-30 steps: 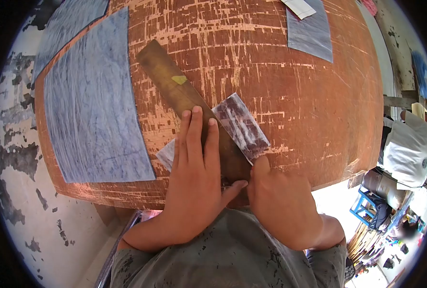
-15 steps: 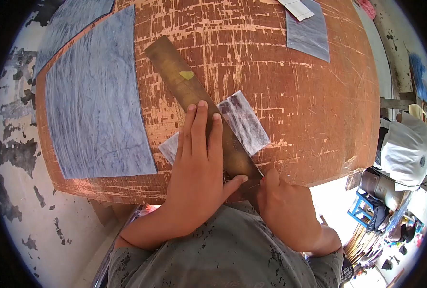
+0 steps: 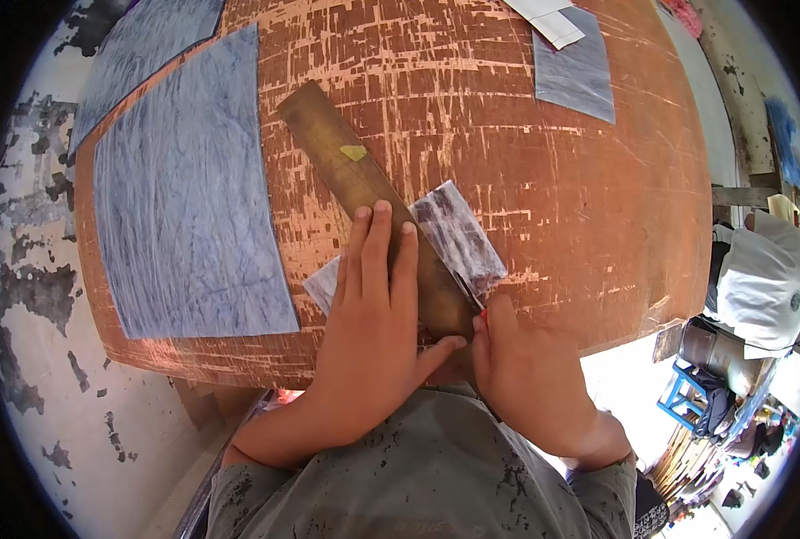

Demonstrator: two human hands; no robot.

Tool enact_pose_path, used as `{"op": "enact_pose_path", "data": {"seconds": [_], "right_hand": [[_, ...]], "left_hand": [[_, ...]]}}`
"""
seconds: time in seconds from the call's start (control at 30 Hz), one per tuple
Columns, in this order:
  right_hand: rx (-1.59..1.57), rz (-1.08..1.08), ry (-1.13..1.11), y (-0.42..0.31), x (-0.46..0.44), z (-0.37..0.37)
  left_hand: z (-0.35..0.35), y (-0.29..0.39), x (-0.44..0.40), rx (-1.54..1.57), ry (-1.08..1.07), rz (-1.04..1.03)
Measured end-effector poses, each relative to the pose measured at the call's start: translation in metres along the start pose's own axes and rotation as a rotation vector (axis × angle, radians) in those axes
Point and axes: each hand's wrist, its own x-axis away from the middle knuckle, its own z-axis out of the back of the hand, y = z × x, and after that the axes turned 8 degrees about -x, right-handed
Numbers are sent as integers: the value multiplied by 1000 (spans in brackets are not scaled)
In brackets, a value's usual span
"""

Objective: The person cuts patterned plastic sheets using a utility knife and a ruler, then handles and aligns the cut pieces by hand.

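A brown straightedge (image 3: 333, 153) with a yellow mark lies diagonally across a small grey-and-white streaked sheet (image 3: 458, 235), which shows on both sides of it. My left hand (image 3: 368, 332) presses flat on the straightedge, fingers stretched out and thumb near its lower end. Closed around a cutter (image 3: 482, 312), my right hand (image 3: 535, 377) is at the straightedge's right edge. Only the thin blade and a bit of red of the cutter show; its tip is at the sheet's lower corner.
Large blue-grey sheets (image 3: 193, 198) lie on the left of the scratched brown table (image 3: 634, 207). A smaller grey sheet (image 3: 575, 76) with a white strip (image 3: 548, 20) on it is at the upper right. Beyond the right edge are a white cloth (image 3: 761, 283) and a blue stool (image 3: 683, 395).
My right hand first slid down along the straightedge, then came back up with the cutter. My left hand stays on the straightedge. The view has shifted slightly.
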Motion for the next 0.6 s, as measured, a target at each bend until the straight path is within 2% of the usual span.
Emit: {"op": "enact_pose_path", "data": {"seconds": [0.6], "right_hand": [[43, 4, -55, -3, -9, 2]], "left_hand": [[-2, -1, -1, -2, -21, 12]]}}
